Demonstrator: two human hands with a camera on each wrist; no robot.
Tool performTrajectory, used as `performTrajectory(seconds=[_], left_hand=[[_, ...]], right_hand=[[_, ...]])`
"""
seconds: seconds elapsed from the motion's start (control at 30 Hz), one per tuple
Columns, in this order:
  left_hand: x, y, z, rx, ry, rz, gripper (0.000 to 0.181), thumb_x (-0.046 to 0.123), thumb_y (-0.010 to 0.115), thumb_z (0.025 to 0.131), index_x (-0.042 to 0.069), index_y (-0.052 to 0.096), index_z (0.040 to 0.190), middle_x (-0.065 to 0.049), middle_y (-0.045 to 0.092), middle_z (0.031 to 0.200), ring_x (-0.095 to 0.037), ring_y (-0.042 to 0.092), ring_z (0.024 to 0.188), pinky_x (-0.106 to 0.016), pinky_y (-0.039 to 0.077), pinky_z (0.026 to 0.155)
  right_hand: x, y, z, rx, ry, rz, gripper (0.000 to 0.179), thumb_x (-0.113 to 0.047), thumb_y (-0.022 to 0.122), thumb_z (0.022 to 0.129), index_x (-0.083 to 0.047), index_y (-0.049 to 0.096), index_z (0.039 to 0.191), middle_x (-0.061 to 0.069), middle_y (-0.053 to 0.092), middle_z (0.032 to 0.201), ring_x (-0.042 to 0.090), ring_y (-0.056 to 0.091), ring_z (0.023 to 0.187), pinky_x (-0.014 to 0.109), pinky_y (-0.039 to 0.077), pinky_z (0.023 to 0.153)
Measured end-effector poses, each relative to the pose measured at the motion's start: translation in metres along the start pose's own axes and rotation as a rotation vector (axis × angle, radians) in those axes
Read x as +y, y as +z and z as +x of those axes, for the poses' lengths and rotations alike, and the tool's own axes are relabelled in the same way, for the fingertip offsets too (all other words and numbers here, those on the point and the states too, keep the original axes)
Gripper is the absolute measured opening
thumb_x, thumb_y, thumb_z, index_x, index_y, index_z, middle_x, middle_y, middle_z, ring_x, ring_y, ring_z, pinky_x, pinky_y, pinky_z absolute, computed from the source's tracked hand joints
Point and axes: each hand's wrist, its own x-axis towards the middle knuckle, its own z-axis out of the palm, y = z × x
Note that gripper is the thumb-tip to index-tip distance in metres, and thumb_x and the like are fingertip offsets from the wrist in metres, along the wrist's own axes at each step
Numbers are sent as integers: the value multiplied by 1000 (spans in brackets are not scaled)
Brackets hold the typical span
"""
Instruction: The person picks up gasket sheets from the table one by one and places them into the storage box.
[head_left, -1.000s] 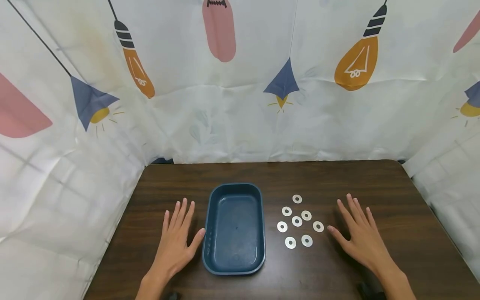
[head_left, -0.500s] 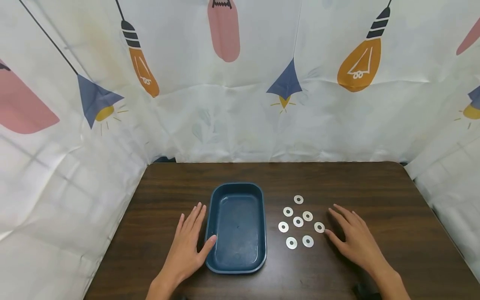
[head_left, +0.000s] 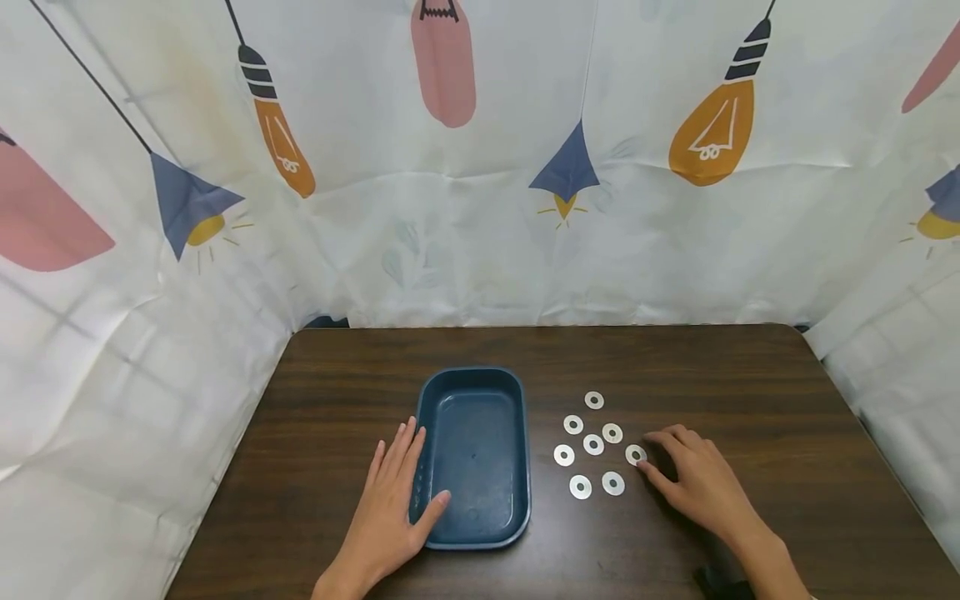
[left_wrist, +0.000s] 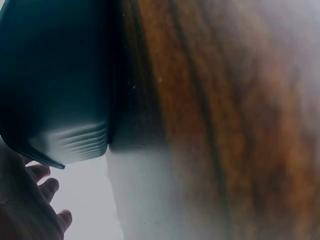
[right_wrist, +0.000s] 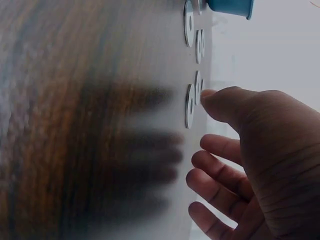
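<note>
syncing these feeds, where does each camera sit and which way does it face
Head: on the head, facing forward and down at blue tray, flat rings, table and printed cloth; left hand and right hand show.
Left wrist: on that wrist, facing along the table toward the tray's side; part of the left hand shows.
Right wrist: on that wrist, facing across the table toward rings and tray; thumb and fingers show.
Shared: head and right wrist both show tray, rings and right hand.

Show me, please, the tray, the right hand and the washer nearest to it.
Tray (head_left: 474,462), head view: bare floor.
Right hand (head_left: 697,479), head view: back of hand.
Washer (head_left: 628,455), head view: ring, left of hole.
</note>
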Motion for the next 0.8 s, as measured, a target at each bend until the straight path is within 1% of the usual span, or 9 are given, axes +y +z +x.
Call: performTrajectory(seconds=[0.03, 0.07, 0.3, 0.4, 0.5, 0.57, 0.63, 0.7, 0.8], left_hand=[[0, 1, 0, 3, 1, 6, 86, 48, 68, 98, 7, 32, 165, -13, 27, 177, -36, 29, 163, -23, -18, 132], [0, 1, 0, 2, 1, 8, 87, 49, 68, 98, 6, 32, 165, -13, 26, 177, -36, 29, 162, -20, -20, 130], [1, 2, 0, -2, -2, 46, 91, 51, 68, 97, 6, 31, 166, -12, 25, 177, -35, 29, 163, -21, -21, 130], [2, 1, -1, -8, -15, 70, 92, 53, 68, 97, 6, 30, 166, -12, 25, 178, -34, 28, 163, -25, -17, 134], [3, -1, -2, -9, -21, 85, 93, 54, 68, 96, 6, 30, 166, -12, 25, 177, -32, 27, 164, -33, -9, 138], [5, -2, -2, -8, -26, 88, 94, 54, 68, 96, 6, 29, 166, -12, 25, 177, -32, 27, 164, -35, -6, 138], [6, -2, -3, -9, -29, 91, 96, 54, 69, 95, 5, 28, 167, -13, 26, 177, -33, 26, 164, -33, -8, 138], [7, -2, -3, -15, -34, 94, 98, 55, 70, 95, 4, 27, 167, -15, 25, 177, -33, 25, 165, -30, -11, 137], [7, -2, -4, -25, -42, 101, 100, 56, 69, 95, 3, 25, 167, -15, 24, 177, -34, 24, 165, -26, -15, 135]], right_hand=[[0, 0, 0, -7, 2, -5, 39, -27, 87, 87, -9, 75, 120, 6, 71, 110, 29, 71, 99, 54, 54, 85], [-1, 1, 0, -11, 2, -8, 39, -27, 87, 87, -9, 75, 119, 6, 71, 110, 29, 71, 99, 54, 54, 85], [-3, 4, 2, -9, -20, -33, 34, -25, 88, 84, -10, 77, 112, 5, 71, 105, 26, 71, 93, 54, 55, 83], [-4, 5, 4, -16, -24, -33, 31, -25, 88, 84, -11, 77, 110, 4, 72, 104, 25, 71, 91, 54, 55, 82], [-6, 4, 5, -13, -19, -28, 30, -24, 89, 84, -11, 77, 108, 4, 72, 103, 26, 72, 89, 55, 56, 82], [-7, 3, 6, -17, -13, -22, 28, -23, 89, 84, -12, 76, 106, 3, 73, 102, 26, 72, 88, 55, 56, 82], [-7, 2, 7, -31, -9, -13, 25, -21, 88, 84, -13, 76, 104, 3, 73, 101, 25, 72, 87, 55, 56, 82], [-9, 1, 8, -50, 5, -5, 23, -20, 88, 85, -14, 75, 103, 3, 73, 101, 24, 71, 87, 55, 55, 82], [-11, 0, 9, -78, 26, -6, 23, -21, 88, 85, -13, 75, 103, 3, 73, 102, 23, 72, 89, 55, 55, 84]])
